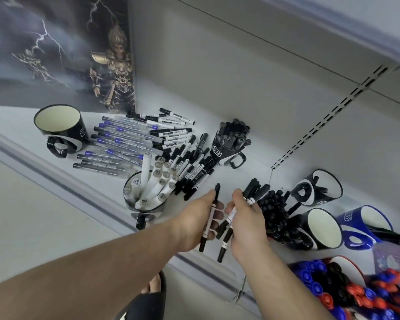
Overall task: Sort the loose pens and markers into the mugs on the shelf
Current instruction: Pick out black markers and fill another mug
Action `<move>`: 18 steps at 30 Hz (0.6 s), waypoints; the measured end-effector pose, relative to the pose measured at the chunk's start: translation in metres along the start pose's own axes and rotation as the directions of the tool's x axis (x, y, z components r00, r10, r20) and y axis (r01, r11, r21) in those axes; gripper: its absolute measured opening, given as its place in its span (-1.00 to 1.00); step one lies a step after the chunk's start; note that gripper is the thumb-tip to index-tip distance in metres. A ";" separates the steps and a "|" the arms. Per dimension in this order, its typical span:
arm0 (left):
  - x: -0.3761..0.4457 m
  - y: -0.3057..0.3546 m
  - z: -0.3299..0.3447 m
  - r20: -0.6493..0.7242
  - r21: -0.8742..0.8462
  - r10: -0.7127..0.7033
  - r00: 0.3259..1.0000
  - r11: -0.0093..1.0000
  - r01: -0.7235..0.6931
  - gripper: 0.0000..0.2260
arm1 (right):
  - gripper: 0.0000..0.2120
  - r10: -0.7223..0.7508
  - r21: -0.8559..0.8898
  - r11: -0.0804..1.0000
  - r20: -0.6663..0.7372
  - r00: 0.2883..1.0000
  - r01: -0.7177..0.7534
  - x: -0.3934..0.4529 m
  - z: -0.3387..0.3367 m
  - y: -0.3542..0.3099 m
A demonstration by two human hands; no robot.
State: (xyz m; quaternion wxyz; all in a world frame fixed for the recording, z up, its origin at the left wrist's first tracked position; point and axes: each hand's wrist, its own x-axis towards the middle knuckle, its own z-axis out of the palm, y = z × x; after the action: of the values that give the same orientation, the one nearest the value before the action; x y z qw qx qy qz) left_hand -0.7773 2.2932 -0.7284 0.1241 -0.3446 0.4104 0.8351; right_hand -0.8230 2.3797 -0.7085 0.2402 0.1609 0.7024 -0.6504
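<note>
My left hand (198,221) pinches a single black-and-white marker (211,211) held upright. Just to its right, my right hand (247,224) grips a bundle of several black-and-white markers (252,195). Behind both hands a loose pile of black markers (192,167) lies on the white shelf (252,172), with a row of blue-banded clear pens (116,144) to its left. One mug (146,202) holds grey-capped white markers. Another black mug (229,144) is full of black markers. A mug packed with black caps (280,218) stands right beside my right hand. An empty black mug (60,128) stands far left.
More mugs stand at the right: a black one (319,188) tipped on its side, an empty black one (326,227), a blue one (365,225) with pens. A container of red, blue and black caps (346,287) is at the lower right. A poster (62,49) leans at the back left.
</note>
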 end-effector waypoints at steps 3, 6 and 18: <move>-0.009 -0.002 0.013 0.138 0.142 0.008 0.990 0.990 -0.027 -0.48 | -0.84 0.043 0.075 0.996 0.037 0.998 -0.046 -0.007 0.002 0.000; -0.010 -0.008 0.020 0.218 0.228 0.081 0.973 0.965 -0.131 -0.09 | -0.88 -0.009 0.047 0.999 0.046 0.999 0.007 -0.018 0.000 -0.005; -0.026 0.012 0.059 0.541 0.497 0.270 0.796 0.661 -0.562 -0.82 | -0.74 0.027 -0.229 0.973 0.249 0.968 0.032 -0.043 -0.081 -0.053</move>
State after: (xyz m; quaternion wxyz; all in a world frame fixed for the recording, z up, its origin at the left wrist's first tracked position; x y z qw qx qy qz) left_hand -0.7925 2.3331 -0.6782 0.1186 0.0137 0.6999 0.7042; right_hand -0.8262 2.4587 -0.6378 0.3433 0.0473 0.7375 -0.5796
